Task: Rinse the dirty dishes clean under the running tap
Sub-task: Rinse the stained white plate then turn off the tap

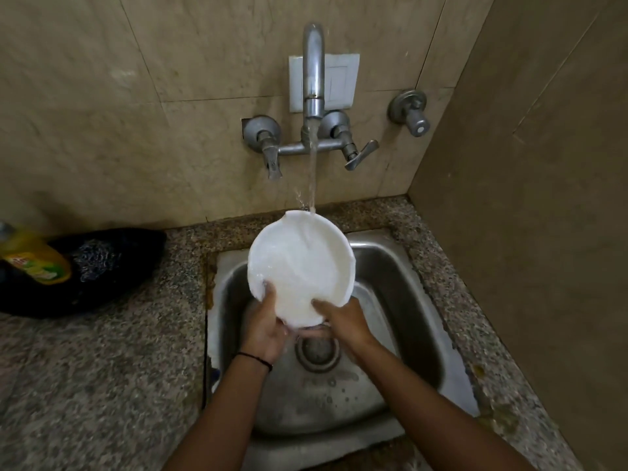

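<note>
A white plate point(300, 266) is held tilted over the steel sink point(401, 300), its far rim under the stream of water point(312, 178) that runs from the wall tap point(313, 73). Water spreads down the plate's face. My left hand point(263, 322) grips the plate's near-left rim, thumb on the face. At the near-right rim my right hand point(343, 321) holds it the same way. A black band circles my left wrist.
A yellow dish-soap bottle point(34, 256) lies on a dark cloth or bag point(102, 270) on the granite counter point(102, 368) at the left. The drain point(317, 351) sits under my hands. A brown side wall point(530, 232) closes the right. A separate valve point(413, 112) projects from the back wall.
</note>
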